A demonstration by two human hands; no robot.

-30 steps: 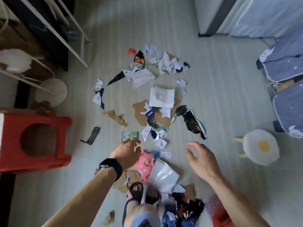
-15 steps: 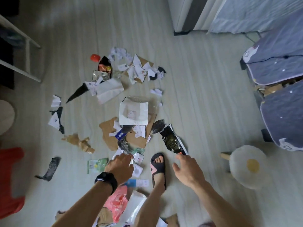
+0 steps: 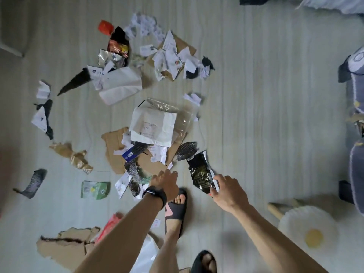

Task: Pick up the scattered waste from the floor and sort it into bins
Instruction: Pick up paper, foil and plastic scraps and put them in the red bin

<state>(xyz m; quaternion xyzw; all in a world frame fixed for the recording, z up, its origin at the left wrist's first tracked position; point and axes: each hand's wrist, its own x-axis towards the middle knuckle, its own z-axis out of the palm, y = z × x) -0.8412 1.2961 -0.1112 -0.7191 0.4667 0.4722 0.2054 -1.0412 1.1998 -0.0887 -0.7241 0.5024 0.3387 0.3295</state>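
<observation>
Wrapper (image 3: 200, 172), black, glossy, gold-printed, white-edged, corner in pinch of right hand (image 3: 229, 192).

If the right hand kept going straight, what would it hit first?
Probably the black foil packet; the right hand is at its near corner, though whether they touch is unclear.

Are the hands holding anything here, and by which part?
The right hand pinches the black foil wrapper by its near corner. Whether the left hand holds anything cannot be told.
</observation>
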